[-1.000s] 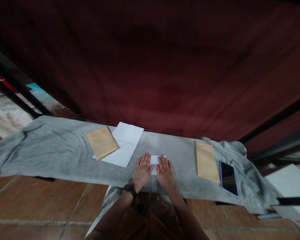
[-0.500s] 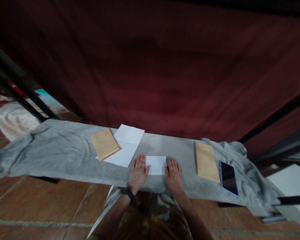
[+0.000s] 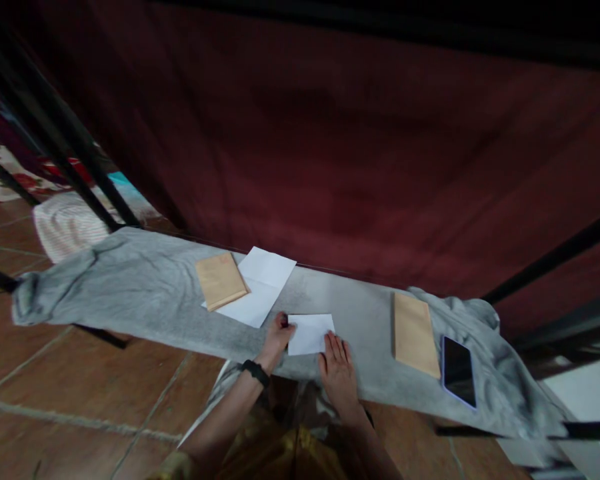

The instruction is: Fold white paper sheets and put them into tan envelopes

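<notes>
A small white folded sheet of paper [image 3: 310, 333] lies on the grey cloth in front of me. My left hand [image 3: 277, 335] has its fingers curled at the paper's left edge, the thumb over it, pinching that edge. Flat on the paper's lower right corner and the cloth rests my right hand [image 3: 339, 365], its fingers stretched out. To the left, a larger white sheet [image 3: 265, 283] lies partly beneath a stack of brown envelopes [image 3: 221, 280]. Another brown envelope stack [image 3: 415, 333] is off to the right.
A grey cloth [image 3: 145, 293] covers the long narrow bench. Near its right end lies a phone [image 3: 459, 371] with a purple edge. A dark red curtain [image 3: 330, 167] hangs behind, and black metal bars [image 3: 555, 253] stand at both sides. The floor [image 3: 40, 387] is tiled.
My left hand has gone from lying flat beside the paper to curling round its left edge. My right hand has shifted left onto the paper's corner. The paper has turned slightly.
</notes>
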A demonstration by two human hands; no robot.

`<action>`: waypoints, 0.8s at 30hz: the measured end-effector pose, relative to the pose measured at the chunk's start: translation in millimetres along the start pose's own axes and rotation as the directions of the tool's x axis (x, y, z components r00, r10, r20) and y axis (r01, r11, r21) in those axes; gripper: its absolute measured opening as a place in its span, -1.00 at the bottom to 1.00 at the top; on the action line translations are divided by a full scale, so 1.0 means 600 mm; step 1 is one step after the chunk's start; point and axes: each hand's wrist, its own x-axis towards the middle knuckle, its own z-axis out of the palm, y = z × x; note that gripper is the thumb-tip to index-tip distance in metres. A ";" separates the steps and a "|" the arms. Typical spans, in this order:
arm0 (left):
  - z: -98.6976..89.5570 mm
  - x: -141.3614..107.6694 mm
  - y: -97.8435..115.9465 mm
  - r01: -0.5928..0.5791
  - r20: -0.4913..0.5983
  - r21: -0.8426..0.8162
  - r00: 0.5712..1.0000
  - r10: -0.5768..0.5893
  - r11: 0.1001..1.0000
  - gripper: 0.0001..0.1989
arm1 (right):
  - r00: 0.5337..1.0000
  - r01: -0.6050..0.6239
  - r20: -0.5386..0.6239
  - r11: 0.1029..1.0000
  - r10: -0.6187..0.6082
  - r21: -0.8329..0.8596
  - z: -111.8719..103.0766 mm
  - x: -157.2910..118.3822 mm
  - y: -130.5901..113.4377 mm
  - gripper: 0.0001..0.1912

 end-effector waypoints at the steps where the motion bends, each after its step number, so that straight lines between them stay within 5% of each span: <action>1: 0.001 -0.003 0.000 0.008 0.005 -0.025 1.000 -0.008 1.000 -0.67 | 1.000 0.011 -0.002 1.000 -0.010 0.013 0.001 0.001 -0.003 -0.50; 12: 0.005 -0.030 0.015 0.075 0.140 -0.103 0.988 -0.060 0.992 -0.87 | 0.992 0.099 0.064 0.988 -0.108 0.121 0.019 0.007 -0.051 -0.33; 17: 0.013 -0.052 0.050 0.014 0.179 -0.167 0.984 0.016 0.986 -0.76 | 1.000 -0.014 0.028 0.943 0.004 0.333 0.001 0.028 -0.057 -0.38; 20: 0.014 -0.059 0.075 0.006 0.194 -0.232 0.980 0.040 0.973 -0.67 | 0.970 -0.223 0.059 0.763 0.237 0.607 -0.031 0.066 -0.053 -0.41; 24: 0.007 -0.050 0.065 0.015 0.117 -0.269 0.993 0.017 0.963 -0.54 | 0.792 -0.438 0.224 0.274 0.568 0.856 -0.066 0.114 -0.053 -0.29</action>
